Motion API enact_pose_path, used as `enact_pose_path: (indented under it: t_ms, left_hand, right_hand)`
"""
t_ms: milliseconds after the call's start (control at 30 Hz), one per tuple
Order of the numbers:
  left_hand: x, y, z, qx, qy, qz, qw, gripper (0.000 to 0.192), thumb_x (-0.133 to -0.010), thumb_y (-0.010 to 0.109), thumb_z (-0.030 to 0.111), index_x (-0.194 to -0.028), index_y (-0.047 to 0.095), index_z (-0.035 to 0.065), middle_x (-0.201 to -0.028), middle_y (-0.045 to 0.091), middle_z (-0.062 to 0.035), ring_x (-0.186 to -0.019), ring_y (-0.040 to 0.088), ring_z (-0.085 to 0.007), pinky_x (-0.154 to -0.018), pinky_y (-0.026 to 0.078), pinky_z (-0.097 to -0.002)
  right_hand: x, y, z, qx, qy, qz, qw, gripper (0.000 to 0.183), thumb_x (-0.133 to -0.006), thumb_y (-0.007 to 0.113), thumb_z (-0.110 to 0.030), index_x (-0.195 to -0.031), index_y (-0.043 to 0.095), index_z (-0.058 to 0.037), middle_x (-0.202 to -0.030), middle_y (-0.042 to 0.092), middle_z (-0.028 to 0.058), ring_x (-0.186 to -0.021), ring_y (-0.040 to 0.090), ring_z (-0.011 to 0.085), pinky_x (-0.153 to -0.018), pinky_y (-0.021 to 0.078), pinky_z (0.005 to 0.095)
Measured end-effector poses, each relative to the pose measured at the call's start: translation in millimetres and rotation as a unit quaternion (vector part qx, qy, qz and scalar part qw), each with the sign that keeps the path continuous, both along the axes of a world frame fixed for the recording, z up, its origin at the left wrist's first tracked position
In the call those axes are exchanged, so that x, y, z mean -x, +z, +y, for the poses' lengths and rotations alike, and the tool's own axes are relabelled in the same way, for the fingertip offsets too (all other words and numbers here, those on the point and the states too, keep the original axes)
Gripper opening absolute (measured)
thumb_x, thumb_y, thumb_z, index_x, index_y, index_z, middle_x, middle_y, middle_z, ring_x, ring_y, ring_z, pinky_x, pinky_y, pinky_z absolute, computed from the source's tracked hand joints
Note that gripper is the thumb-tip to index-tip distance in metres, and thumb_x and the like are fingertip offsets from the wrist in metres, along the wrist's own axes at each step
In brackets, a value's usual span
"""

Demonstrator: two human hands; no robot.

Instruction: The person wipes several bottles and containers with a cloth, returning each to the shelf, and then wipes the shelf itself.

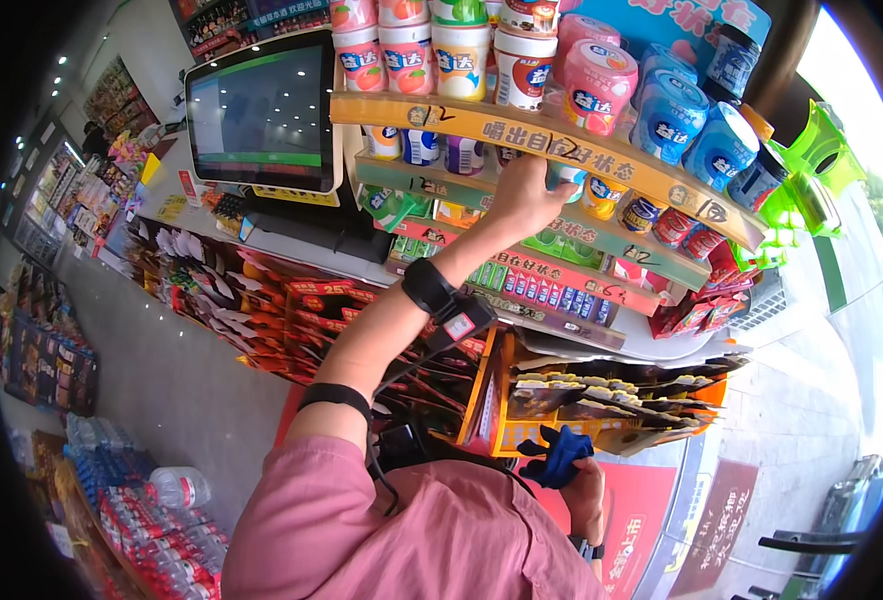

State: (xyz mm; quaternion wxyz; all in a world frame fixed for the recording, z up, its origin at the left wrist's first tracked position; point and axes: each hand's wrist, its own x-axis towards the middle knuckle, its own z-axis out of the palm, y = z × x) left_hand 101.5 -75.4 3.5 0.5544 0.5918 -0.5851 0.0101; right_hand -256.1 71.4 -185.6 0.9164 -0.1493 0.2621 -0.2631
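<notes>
My left hand reaches up to the second tier of a chewing-gum display rack. Its thumb touches a gum tub with pale blue and white colouring; its other fingertips are hidden, so the grip is unclear. Beside that tub stand a yellow gum tub on the right and a purple tub on the left. Down by my waist, my right hand holds a crumpled dark blue fabric glove.
Tubs crowd the top tier just above my left hand, over an orange price strip. A touchscreen terminal stands left on the counter. Snack packets hang from an orange rack below. Bottled drinks are stacked on the floor.
</notes>
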Motion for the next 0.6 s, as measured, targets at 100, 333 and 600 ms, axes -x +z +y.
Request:
enact_pose_path:
  t_ms: [100,333,600]
  left_hand:
    - [-8.0,0.3,0.3,-0.046,-0.021,-0.034,0.998,0.037,-0.076,0.068,0.008,-0.108,0.050,0.0005,-0.099,0.057,-0.0155,-0.092,0.057,-0.0291,-0.077,0.045,-0.0369]
    - [-8.2,-0.1,-1.8,-0.066,-0.060,0.009,0.996,0.041,-0.079,0.067,0.011,-0.113,0.046,0.0009,-0.105,0.055,-0.0143,-0.097,0.055,-0.0284,-0.081,0.044,-0.0383]
    - [0.4,3.6,0.5,0.041,-0.028,-0.057,0.997,0.050,-0.071,0.076,0.016,-0.110,0.050,0.0007,-0.100,0.061,-0.0117,-0.090,0.062,-0.0227,-0.074,0.051,-0.0330]
  right_hand:
    - [2.6,-7.6,1.0,-0.025,0.003,-0.011,1.000,0.064,-0.073,0.039,-0.013,-0.135,0.030,0.0020,-0.139,0.039,0.0163,-0.116,0.047,0.0340,-0.100,0.0378,0.0453]
    - [-3.4,-15.4,3.0,-0.064,0.006,-0.025,0.998,0.065,-0.073,0.038,-0.011,-0.135,0.028,0.0042,-0.139,0.038,0.0166,-0.122,0.042,0.0334,-0.103,0.0323,0.0459]
    - [-8.2,-17.3,0.9,-0.068,0.010,-0.014,0.998,0.060,-0.074,0.038,-0.010,-0.131,0.033,0.0058,-0.130,0.045,0.0159,-0.116,0.047,0.0314,-0.101,0.0346,0.0444]
